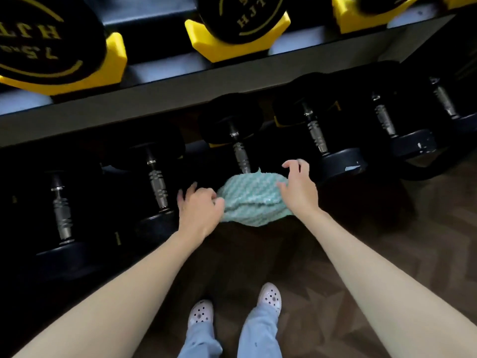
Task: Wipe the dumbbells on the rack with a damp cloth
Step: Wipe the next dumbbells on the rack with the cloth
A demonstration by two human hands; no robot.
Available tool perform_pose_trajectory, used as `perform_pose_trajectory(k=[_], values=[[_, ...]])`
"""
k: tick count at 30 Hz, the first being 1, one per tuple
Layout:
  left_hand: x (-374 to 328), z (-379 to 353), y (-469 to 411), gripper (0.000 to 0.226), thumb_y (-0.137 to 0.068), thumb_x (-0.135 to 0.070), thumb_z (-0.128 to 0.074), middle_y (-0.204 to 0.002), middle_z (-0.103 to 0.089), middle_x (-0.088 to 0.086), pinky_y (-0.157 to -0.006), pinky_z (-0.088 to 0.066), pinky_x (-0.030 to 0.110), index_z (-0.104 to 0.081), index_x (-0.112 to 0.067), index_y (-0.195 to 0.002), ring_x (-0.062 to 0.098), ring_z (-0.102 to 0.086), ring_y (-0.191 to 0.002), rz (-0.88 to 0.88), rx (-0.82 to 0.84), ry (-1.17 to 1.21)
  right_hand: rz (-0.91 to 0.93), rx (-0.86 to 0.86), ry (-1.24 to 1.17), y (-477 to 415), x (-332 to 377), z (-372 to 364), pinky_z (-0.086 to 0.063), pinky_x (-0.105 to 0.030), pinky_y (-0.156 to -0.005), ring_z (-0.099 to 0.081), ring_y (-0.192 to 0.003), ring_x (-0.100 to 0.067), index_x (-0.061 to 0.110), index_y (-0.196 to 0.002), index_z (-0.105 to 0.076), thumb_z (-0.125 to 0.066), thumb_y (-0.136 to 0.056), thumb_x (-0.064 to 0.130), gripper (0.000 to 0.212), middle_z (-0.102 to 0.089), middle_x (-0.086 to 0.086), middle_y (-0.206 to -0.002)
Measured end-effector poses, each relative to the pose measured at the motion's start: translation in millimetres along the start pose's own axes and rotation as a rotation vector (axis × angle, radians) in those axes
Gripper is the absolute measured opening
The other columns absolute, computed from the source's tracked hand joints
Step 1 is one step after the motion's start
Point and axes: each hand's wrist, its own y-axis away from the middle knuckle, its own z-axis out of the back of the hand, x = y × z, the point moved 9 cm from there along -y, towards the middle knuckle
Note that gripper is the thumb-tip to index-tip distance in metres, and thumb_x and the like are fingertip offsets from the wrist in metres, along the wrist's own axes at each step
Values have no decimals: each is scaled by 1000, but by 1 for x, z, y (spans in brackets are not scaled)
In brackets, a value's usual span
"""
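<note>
We see the teal cloth (251, 200) at the middle of the view, draped over the near head of a black dumbbell (238, 151) on the lower tier of the rack (154, 102). From under the cloth the dumbbell runs off toward 12 o'clock.

The left grip (198, 205) sits at the cloth's 9 o'clock. It holds the cloth's edge between thumb and curled fingers.

The right grip (296, 187) sits at the cloth's 3 o'clock. Its thumb lies on the cloth and its fingers are hooked, with the tips lifted toward 12 o'clock. We cannot tell whether it has hold of the cloth or only rests on it.

More dumbbells lie alongside on the same tier, one (157, 182) at 9 o'clock and one (316, 135) at 2 o'clock.

On the upper tier, at 12 o'clock, a larger head (247, 19) sits in a yellow cradle (206, 45).

At 6 o'clock two pale clogs (271, 297) stand on the dark wooden floor (387, 241).
</note>
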Motion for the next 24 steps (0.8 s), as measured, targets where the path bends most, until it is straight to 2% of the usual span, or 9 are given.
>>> perform_pose_trajectory(k=[2,4,7,9,11,14,16,21,24], values=[[-3,-22,-5,37,-96,-26,-32,-116,-60,14,-93,-36,37,-57,-6,-113,31,-51,-112,205,39,257,-45,-7,-23,-7,-13,-6,-41,-37,-92,-45,-121,-29,14,-133,-37,-53,-94,15,43,-14,-9,-153],[-14,-57,-11,53,-99,-40,-25,-135,-44,23,-100,-33,40,-40,-3,-134,35,-43,-124,371,126,452,-57,-35,-155,-12,-20,-7,-31,-36,-106,-28,-136,-27,11,-135,-36,-53,-92,7,46,-12,-10,-154],[-33,-84,-21,78,-95,-53,-29,-151,-10,28,-115,-13,43,-6,0,-147,37,-11,-142,468,71,468,-76,-34,-336,-19,-31,-11,-30,-23,-100,-28,-135,-21,10,-136,-34,-47,-87,-8,54,-18,-6,-151],[-42,-85,-25,80,-95,-51,-33,-150,-13,28,-115,-11,44,-4,2,-147,39,-11,-141,448,-63,358,-101,-10,-425,-28,-39,-16,-30,-21,-97,-31,-134,-20,10,-136,-34,-45,-85,-13,58,-24,-5,-148],[-48,-81,-27,76,-95,-49,-31,-147,-24,27,-114,-16,45,-10,4,-146,39,-21,-138,367,-185,203,-136,29,-522,-38,-44,-22,-32,-23,-100,-32,-134,-19,11,-137,-34,-44,-85,-15,59,-27,-6,-147],[-76,-73,-39,69,-95,-44,-17,-131,-49,26,-107,-31,48,-39,7,-135,37,-48,-121,161,-282,-32,-155,49,-647,-50,-48,-23,-33,-27,-104,-35,-133,-18,14,-135,-36,-42,-86,-15,57,-33,-4,-145],[-109,-87,-49,70,-93,-39,-7,-119,-60,20,-103,-38,42,-54,3,-124,30,-58,-109,-25,-175,-207,-140,51,-704,-53,-53,-17,-35,-26,-103,-38,-130,-14,14,-133,-38,-41,-87,-14,54,-37,-2,-142],[-165,-129,-58,59,-89,-29,-23,-89,-73,12,-82,-51,27,-73,1,-95,23,-69,-87,-348,47,-515,-157,17,-873,-52,-83,7,-41,-27,-101,-50,-112,-9,13,-124,-45,-41,-91,-9,40,-52,-2,-122],[-177,-148,-41,58,-90,-30,-22,-98,-73,11,-90,-49,26,-72,-2,-100,19,-68,-96,-571,94,-619,-160,2,-964,-57,-93,19,-43,-30,-103,-55,-109,-12,14,-112,-51,-36,-92,-10,35,-57,-3,-116]])
